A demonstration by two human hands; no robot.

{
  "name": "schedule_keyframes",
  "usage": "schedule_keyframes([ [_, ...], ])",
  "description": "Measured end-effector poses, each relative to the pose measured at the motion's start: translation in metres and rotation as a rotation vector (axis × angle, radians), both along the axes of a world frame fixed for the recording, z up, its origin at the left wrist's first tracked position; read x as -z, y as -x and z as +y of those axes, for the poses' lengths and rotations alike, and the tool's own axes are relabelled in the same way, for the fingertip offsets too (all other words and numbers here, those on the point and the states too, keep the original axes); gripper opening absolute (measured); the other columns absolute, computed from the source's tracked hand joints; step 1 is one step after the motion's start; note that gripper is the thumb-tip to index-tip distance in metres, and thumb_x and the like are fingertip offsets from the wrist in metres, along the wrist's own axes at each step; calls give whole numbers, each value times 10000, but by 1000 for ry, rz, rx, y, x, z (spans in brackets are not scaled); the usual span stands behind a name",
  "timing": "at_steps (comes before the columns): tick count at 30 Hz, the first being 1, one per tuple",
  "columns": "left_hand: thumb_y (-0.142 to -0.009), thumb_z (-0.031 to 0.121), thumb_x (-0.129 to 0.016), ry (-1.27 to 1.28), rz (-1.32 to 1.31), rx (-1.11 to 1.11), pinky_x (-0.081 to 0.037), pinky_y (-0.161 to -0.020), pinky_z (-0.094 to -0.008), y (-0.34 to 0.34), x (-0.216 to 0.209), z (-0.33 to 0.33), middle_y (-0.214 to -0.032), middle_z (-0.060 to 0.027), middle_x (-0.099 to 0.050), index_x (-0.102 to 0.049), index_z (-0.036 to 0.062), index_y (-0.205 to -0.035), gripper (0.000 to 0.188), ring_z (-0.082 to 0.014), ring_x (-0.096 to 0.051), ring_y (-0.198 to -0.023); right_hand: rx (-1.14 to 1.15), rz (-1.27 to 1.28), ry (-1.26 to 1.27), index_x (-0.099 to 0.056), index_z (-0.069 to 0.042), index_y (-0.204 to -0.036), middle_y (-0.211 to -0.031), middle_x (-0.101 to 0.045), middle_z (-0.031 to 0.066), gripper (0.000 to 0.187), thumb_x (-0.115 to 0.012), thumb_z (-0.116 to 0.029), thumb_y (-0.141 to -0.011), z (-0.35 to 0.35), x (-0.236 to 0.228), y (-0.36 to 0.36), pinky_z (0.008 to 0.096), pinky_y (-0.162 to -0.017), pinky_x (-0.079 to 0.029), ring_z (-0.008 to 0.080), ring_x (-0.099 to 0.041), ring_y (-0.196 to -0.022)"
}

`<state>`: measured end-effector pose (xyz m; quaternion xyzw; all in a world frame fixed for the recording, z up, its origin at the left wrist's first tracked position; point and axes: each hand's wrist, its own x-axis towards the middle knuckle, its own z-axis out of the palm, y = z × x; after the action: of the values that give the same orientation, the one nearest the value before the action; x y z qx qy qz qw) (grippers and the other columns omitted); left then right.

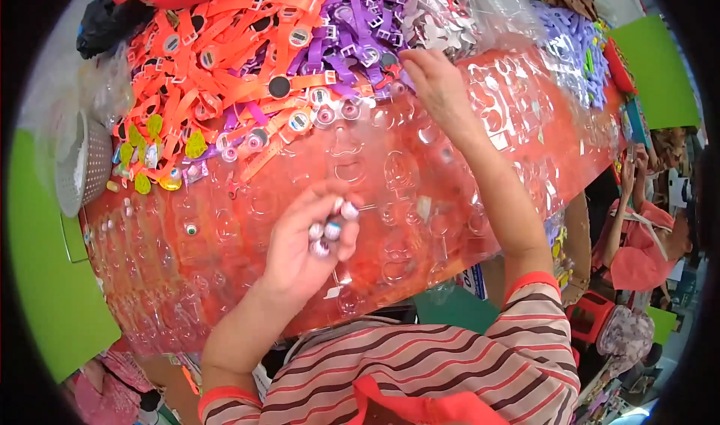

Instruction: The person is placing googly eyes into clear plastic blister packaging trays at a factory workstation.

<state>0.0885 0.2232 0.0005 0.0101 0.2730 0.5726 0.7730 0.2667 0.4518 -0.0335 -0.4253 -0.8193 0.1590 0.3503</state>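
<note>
My left hand (304, 234) is turned palm up over the middle of the table, fingers curled around several small eyeball-like balls (331, 231). At the far side, my right hand (442, 91) reaches to the edge of a heap of purple toy watches (367, 54). Its fingers are bent together next to a bit of purple; what they hold, if anything, is hidden. Rows of clear plastic blister trays (349, 170) cover the red tabletop under both hands. A single eyeball-like ball (191, 229) sits in a tray at the left.
Orange toy watches (225, 58) are heaped at the far left, near yellow butterfly-shaped pieces (196, 145). A grey perforated basket (94, 159) stands at the left edge. Silvery pieces (442, 31) and lavender pieces (574, 50) lie at the far right. Another person (637, 237) sits at the right.
</note>
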Motion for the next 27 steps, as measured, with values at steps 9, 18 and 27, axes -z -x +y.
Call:
schedule_keyframes([
  [9, -903, 43, -495, -277, 287, -315, -501, -642, -292, -48, 6, 104, -909, -91, -614, -548, 8, -1046, 157, -170, -594, -734, -111, 1677, 1192, -567, -46, -1053, -937, -590, 43, 301, -468, -311, -952, -104, -12, 42, 258, -691, -462, 133, -550, -805],
  [18, -831, 3, -512, -462, 754, -406, -399, -586, -177, -82, -6, 135, -858, -16, -568, -600, 16, -970, 165, -53, -499, -714, -93, 1840, 1178, -597, -63, -943, -894, -617, 40, 181, -501, -215, -921, -77, -5, 26, 274, -680, -484, 149, -585, -781],
  [27, -833, -50, -477, -278, 160, -400, -513, -675, -371, -38, -3, 151, -895, -123, -573, -506, -7, -1057, 229, -232, -588, -741, 80, 1401, 864, -559, 29, -1018, -895, -597, 107, 180, -483, 45, -855, -8, 0, 2, 236, -524, -440, 152, -578, -725],
])
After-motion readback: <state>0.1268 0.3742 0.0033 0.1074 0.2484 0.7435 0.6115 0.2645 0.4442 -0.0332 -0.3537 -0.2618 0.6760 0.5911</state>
